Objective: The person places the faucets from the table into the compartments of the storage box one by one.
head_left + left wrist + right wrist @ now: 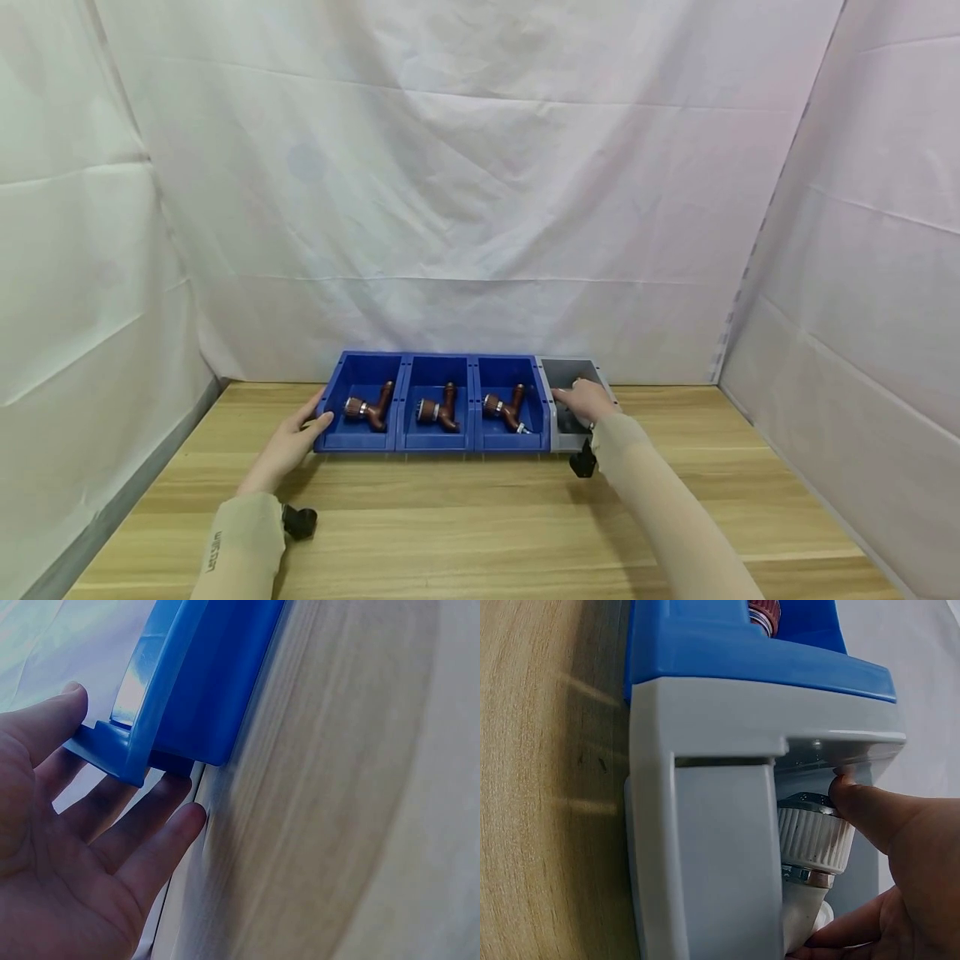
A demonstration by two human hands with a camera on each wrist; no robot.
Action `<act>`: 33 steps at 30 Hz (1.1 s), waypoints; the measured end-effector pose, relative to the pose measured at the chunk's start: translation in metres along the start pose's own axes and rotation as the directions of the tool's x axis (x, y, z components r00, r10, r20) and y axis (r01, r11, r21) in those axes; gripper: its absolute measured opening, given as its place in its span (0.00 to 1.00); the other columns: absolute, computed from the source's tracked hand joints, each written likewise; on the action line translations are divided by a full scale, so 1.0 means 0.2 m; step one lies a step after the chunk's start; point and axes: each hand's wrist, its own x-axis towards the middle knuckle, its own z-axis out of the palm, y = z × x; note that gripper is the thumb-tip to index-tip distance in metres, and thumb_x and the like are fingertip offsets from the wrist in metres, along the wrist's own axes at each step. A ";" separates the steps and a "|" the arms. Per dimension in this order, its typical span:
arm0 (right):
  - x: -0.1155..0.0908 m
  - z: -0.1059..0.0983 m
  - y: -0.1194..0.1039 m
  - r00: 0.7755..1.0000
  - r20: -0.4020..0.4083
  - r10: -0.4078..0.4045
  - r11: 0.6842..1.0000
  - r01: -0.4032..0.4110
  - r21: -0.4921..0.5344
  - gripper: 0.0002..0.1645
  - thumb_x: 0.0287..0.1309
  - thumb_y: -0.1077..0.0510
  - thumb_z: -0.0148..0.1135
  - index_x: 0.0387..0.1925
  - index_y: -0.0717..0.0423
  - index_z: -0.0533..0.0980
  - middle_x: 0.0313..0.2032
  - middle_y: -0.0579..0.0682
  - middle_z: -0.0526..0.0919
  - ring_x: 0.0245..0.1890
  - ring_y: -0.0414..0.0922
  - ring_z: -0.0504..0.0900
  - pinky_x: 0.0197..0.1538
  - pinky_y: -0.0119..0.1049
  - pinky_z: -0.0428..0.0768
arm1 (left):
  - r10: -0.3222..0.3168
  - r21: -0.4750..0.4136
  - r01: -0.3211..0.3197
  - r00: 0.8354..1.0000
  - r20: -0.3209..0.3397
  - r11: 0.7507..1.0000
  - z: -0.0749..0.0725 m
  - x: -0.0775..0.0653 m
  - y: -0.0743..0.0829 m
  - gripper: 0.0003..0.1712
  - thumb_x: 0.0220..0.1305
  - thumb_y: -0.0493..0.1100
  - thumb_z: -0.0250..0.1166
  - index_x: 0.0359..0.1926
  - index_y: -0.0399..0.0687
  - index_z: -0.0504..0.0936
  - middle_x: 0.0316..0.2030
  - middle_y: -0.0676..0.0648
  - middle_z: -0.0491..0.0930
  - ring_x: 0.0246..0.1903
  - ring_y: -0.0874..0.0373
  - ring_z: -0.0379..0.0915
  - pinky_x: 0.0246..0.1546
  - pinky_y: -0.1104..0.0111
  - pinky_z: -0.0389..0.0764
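My left hand (296, 436) holds the front left corner of the leftmost blue bin (356, 442). In the left wrist view its thumb lies on one side of the rim (146, 712), with spread fingers on the other. My right hand (589, 401) reaches into the grey bin (567, 367) at the row's right end. The right wrist view shows a whitish pipe fitting (814, 838) with a ribbed collar inside this bin, between thumb and fingers. The thumb is at the collar's dark-rimmed end and the fingers are by the body, partly hidden.
Each of the three blue bins holds a brown Y-shaped fitting with a ribbed collar: left (371, 408), middle (438, 408) and right (507, 407). The bins stand side by side on a wooden table (450, 525), close to the white back curtain (450, 208).
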 end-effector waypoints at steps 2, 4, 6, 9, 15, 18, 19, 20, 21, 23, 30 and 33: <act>0.00 0.00 0.00 1.000 -0.002 -0.003 1.000 0.003 -0.017 0.42 0.71 0.43 0.47 0.63 0.79 0.63 0.64 0.74 0.63 0.64 0.67 0.64 0.63 0.56 0.65 | -0.001 -0.004 0.001 1.000 0.005 1.000 0.00 0.00 0.00 0.38 0.75 0.54 0.50 0.77 0.52 0.46 0.68 0.28 0.57 0.64 0.32 0.57 0.57 0.49 0.70; 0.00 0.00 0.00 1.000 -0.006 -0.010 1.000 0.010 -0.028 0.41 0.71 0.43 0.47 0.62 0.79 0.63 0.64 0.74 0.64 0.63 0.67 0.65 0.63 0.56 0.66 | -0.010 -0.007 0.010 1.000 0.002 1.000 0.00 0.00 0.00 0.38 0.75 0.54 0.51 0.77 0.52 0.46 0.68 0.28 0.57 0.64 0.33 0.57 0.57 0.49 0.70; 0.01 0.00 0.00 1.000 -0.013 -0.015 0.999 0.015 -0.036 0.41 0.71 0.43 0.47 0.62 0.80 0.64 0.63 0.74 0.64 0.62 0.67 0.66 0.62 0.56 0.67 | -0.010 -0.007 0.010 1.000 0.005 1.000 0.00 0.00 0.00 0.38 0.75 0.54 0.50 0.77 0.52 0.46 0.68 0.28 0.56 0.64 0.32 0.57 0.57 0.48 0.69; 0.01 0.00 0.00 1.000 -0.019 -0.018 0.999 0.017 -0.035 0.41 0.71 0.43 0.48 0.62 0.80 0.64 0.63 0.74 0.65 0.62 0.67 0.66 0.62 0.56 0.67 | -0.009 -0.001 0.009 1.000 0.003 1.000 -0.01 0.01 0.01 0.38 0.75 0.54 0.50 0.77 0.52 0.46 0.68 0.28 0.57 0.65 0.32 0.56 0.58 0.47 0.68; 0.00 0.00 0.00 1.000 -0.009 -0.005 1.000 0.005 -0.029 0.41 0.71 0.43 0.47 0.63 0.80 0.63 0.64 0.74 0.63 0.63 0.67 0.65 0.62 0.56 0.66 | -0.009 -0.003 0.009 1.000 0.010 1.000 -0.01 0.00 0.02 0.38 0.75 0.54 0.50 0.77 0.52 0.45 0.69 0.28 0.55 0.65 0.32 0.56 0.58 0.47 0.68; 0.01 0.01 0.00 1.000 -0.009 0.003 0.999 -0.003 -0.038 0.41 0.70 0.43 0.48 0.61 0.80 0.64 0.63 0.74 0.64 0.63 0.67 0.66 0.62 0.56 0.67 | -0.009 -0.005 0.009 1.000 0.007 1.000 0.00 0.00 0.01 0.37 0.75 0.53 0.50 0.77 0.51 0.46 0.68 0.28 0.56 0.65 0.33 0.56 0.58 0.48 0.68; 0.01 0.01 0.00 1.000 -0.011 0.002 0.999 -0.003 -0.046 0.41 0.70 0.43 0.48 0.61 0.80 0.65 0.63 0.74 0.65 0.62 0.66 0.66 0.62 0.56 0.67 | -0.010 -0.008 0.010 1.000 0.005 1.000 0.00 0.00 0.01 0.37 0.75 0.53 0.51 0.77 0.51 0.46 0.68 0.28 0.57 0.65 0.33 0.57 0.58 0.49 0.69; 0.01 0.02 0.00 1.000 -0.012 0.002 0.998 -0.002 -0.055 0.41 0.70 0.43 0.48 0.61 0.80 0.65 0.62 0.74 0.66 0.62 0.66 0.67 0.61 0.55 0.68 | -0.009 -0.008 0.009 1.000 0.006 1.000 0.00 0.00 0.01 0.37 0.75 0.53 0.51 0.77 0.51 0.46 0.68 0.28 0.57 0.64 0.33 0.57 0.58 0.49 0.69; 0.01 0.02 0.01 1.000 -0.011 0.000 0.998 -0.001 -0.064 0.41 0.70 0.43 0.48 0.60 0.80 0.66 0.62 0.73 0.66 0.62 0.66 0.67 0.61 0.55 0.68 | -0.011 -0.007 0.011 1.000 0.003 1.000 0.00 0.00 0.01 0.37 0.75 0.53 0.51 0.77 0.51 0.46 0.68 0.28 0.58 0.64 0.33 0.57 0.58 0.49 0.69; 0.02 0.03 0.01 1.000 -0.013 -0.006 0.997 0.005 -0.074 0.41 0.70 0.42 0.48 0.60 0.80 0.66 0.62 0.73 0.67 0.61 0.66 0.68 0.61 0.55 0.68 | -0.013 -0.009 0.013 1.000 0.002 1.000 0.00 -0.01 0.00 0.37 0.75 0.53 0.51 0.77 0.52 0.46 0.68 0.28 0.58 0.64 0.33 0.58 0.57 0.50 0.69; 0.02 0.03 0.01 0.999 -0.027 -0.033 0.997 0.030 -0.077 0.40 0.70 0.44 0.48 0.59 0.80 0.68 0.60 0.74 0.68 0.60 0.67 0.69 0.60 0.56 0.69 | -0.003 -0.010 0.003 1.000 0.000 1.000 0.00 -0.01 0.00 0.38 0.74 0.54 0.51 0.77 0.52 0.46 0.67 0.27 0.59 0.63 0.33 0.60 0.56 0.51 0.70; 0.02 0.03 0.01 0.999 -0.027 -0.034 0.997 0.032 -0.075 0.39 0.70 0.44 0.48 0.59 0.80 0.67 0.60 0.74 0.68 0.60 0.67 0.69 0.60 0.56 0.69 | -0.001 -0.012 0.001 1.000 0.000 1.000 0.00 -0.01 0.00 0.38 0.74 0.54 0.51 0.77 0.52 0.46 0.67 0.28 0.59 0.62 0.34 0.61 0.55 0.52 0.71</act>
